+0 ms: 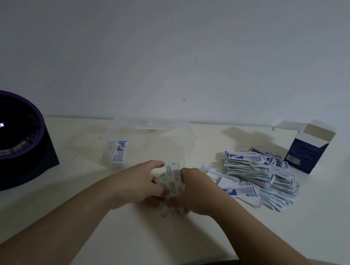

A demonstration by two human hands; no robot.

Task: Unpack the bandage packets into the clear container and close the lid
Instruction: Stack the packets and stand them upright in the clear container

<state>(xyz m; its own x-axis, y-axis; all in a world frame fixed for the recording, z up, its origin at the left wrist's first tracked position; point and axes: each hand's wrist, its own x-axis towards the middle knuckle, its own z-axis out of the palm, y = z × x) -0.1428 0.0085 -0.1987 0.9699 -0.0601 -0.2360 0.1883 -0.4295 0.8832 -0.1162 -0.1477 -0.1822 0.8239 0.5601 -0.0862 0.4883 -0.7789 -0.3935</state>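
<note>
container (pixel 150 138) clear plastic | packets (pixel 253 172) paper | table (pixel 111 224) smooth matt

— How many boxes?
— One open blue-and-white cardboard box (pixel 304 150), right of centre near the back.
— Containers?
— One clear plastic container (pixel 182 138), mid-frame. Inside it, at its left, is one small stack of blue-and-white bandage packets (pixel 119 152); I can't count them singly.
— Loose packets?
— One big heap of blue-and-white bandage packets (pixel 259 178) at the right, too many to count. One blurred bunch of pale bandage packets (pixel 172 183) in the lower middle, number unclear.
— Hands?
— Two: a left hand (pixel 142 184) and a right hand (pixel 197 191).
— Anything else?
— One round black device with a purple rim (pixel 1 130) at the left, and one white table (pixel 327 210).
</note>
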